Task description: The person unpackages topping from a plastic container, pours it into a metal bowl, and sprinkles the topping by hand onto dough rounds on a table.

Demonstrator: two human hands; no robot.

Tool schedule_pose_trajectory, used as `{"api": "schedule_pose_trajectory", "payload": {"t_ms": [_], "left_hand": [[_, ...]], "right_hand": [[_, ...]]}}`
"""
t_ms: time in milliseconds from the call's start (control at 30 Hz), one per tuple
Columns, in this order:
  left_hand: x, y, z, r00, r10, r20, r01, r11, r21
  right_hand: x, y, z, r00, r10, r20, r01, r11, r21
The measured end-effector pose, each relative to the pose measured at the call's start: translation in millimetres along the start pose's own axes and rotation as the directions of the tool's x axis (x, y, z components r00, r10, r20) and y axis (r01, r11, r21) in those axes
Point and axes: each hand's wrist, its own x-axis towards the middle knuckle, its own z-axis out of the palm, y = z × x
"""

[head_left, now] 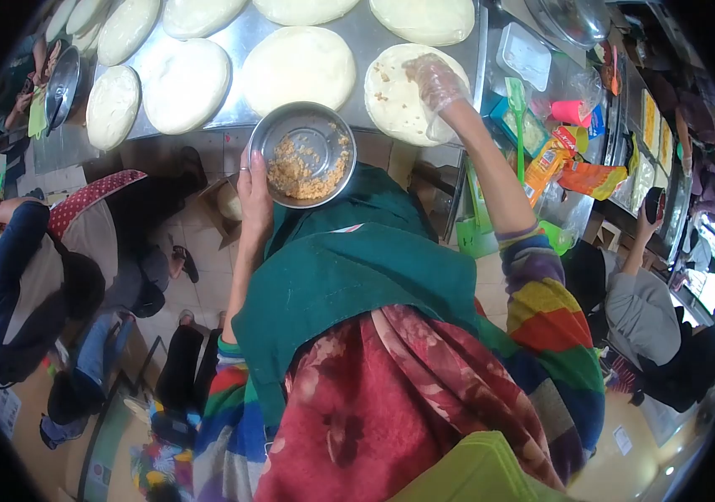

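A steel bowl (pixel 303 155) with orange-brown crumbly filling (pixel 295 174) is held at its left rim by my left hand (pixel 255 186), which wears a ring. My right hand (pixel 437 82), in a clear plastic glove, is over a pale dough round (pixel 387 94) at the table's front edge. Its fingertips are near the dough's upper middle, and small brown bits lie scattered on that round. What the gloved fingers hold, if anything, is too small to make out. Just left of it lies a plain dough round (pixel 299 71).
More dough rounds (pixel 186 85) lie on the metal table (pixel 228 109). At right are a white tray (pixel 525 54), a green spatula (pixel 518 125), an orange packet (pixel 547 167) and a pink cup (pixel 569 112). People stand at left and right; a cardboard box (pixel 222 209) is on the floor.
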Motion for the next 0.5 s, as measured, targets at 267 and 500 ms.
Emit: {"api": "schedule_pose_trajectory", "payload": {"t_ms": [267,500], "left_hand": [[-1.5,-3.2,0.6,1.000,0.018,0.003,-0.018,0.998,0.059],[-2.2,2.2,7.8,1.000,0.000,0.017,0.000,1.000,0.023]], "right_hand": [[12.8,5.8,-12.5,0.988,-0.075,-0.136,0.081,0.996,0.043],[-20.3,-38.0,-42.4,0.991,0.105,0.079,-0.113,0.987,0.111]]}}
